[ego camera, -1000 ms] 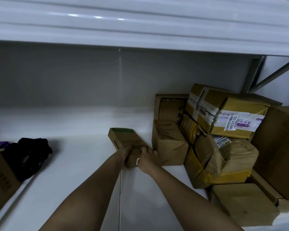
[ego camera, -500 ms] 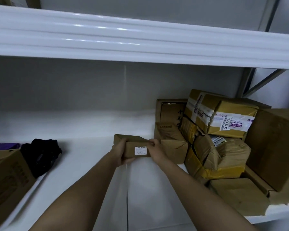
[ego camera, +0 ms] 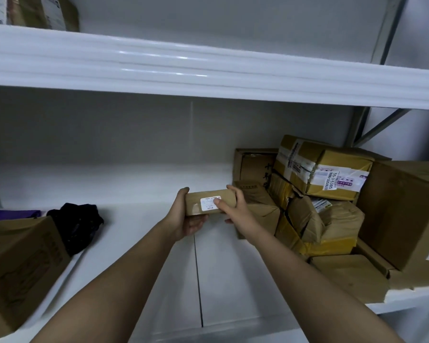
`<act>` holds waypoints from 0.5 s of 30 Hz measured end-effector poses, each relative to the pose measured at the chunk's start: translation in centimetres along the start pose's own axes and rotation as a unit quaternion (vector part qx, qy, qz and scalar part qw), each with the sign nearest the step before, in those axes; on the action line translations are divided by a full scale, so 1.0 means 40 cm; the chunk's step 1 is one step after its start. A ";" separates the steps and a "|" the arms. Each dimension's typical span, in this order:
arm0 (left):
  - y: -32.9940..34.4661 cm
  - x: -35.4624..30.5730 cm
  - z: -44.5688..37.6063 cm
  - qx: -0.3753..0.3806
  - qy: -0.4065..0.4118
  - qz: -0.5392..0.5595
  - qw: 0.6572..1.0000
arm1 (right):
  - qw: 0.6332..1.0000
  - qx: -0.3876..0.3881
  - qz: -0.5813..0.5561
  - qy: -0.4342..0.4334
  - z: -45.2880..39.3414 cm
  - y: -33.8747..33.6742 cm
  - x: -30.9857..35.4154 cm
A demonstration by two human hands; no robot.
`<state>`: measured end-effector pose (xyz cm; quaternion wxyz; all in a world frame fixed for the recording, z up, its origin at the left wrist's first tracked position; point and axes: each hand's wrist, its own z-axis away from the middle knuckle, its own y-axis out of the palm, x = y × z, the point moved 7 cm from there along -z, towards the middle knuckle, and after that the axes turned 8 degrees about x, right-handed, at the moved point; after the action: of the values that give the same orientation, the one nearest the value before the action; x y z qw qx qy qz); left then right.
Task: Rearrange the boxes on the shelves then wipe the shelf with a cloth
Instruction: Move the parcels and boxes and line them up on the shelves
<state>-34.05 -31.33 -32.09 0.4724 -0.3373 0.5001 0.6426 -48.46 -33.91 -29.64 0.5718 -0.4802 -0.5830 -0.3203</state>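
We hold a small brown box [ego camera: 209, 203] up off the white shelf [ego camera: 134, 243] with both hands, out in front of us at the middle of the bay. Our left hand [ego camera: 183, 219] cups the box's left end from below, fingers curled up round its edge, and our right hand [ego camera: 234, 211] clamps the right end, its thumb pressed over a white label [ego camera: 208, 203] on the face turned towards us. The box lies level, long side across, clear of the shelf and just left of the heap of cartons. That heap fills the right side: a plain carton [ego camera: 258, 211] right behind our right hand, a yellow-taped parcel [ego camera: 320, 169] with printed stickers perched tilted on top, a crumpled parcel [ego camera: 325, 221] under it, a big brown carton [ego camera: 404, 214] at the far right, and a flat one [ego camera: 349, 276] at the shelf's front edge. Over on the left we see a black cloth [ego camera: 76, 224] bunched on the shelf, something purple [ego camera: 10, 215] behind it, and a large carton [ego camera: 18, 266] near the front corner touching the cloth. Above runs the glossy white lip of the upper shelf [ego camera: 208, 73], with more parcels [ego camera: 42, 12] up at its left end.
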 end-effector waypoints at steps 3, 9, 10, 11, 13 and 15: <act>0.031 -0.030 0.050 -0.006 0.042 -0.051 0.998 | 0.998 -0.043 -0.001 -0.034 0.015 -0.016 0.037; 0.080 -0.051 0.161 -0.034 0.116 -0.088 0.989 | 0.997 -0.055 -0.022 -0.042 0.084 -0.039 0.094; 0.087 -0.050 0.182 -0.050 0.135 -0.086 0.986 | 0.997 -0.056 -0.015 -0.049 0.102 -0.043 0.101; 0.096 -0.047 0.210 -0.068 0.155 -0.084 0.982 | 0.997 -0.058 -0.003 -0.058 0.127 -0.049 0.112; 0.103 -0.044 0.253 -0.098 0.189 -0.072 0.974 | 0.994 -0.067 0.038 -0.084 0.167 -0.053 0.136; 0.117 -0.032 0.300 -0.122 0.209 -0.063 0.968 | 0.987 -0.074 0.097 -0.107 0.226 -0.058 0.161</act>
<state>-37.60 -20.38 -26.16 0.3525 -0.5498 0.4836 0.5828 -53.12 -25.08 -24.24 0.4976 -0.6069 -0.5661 -0.2525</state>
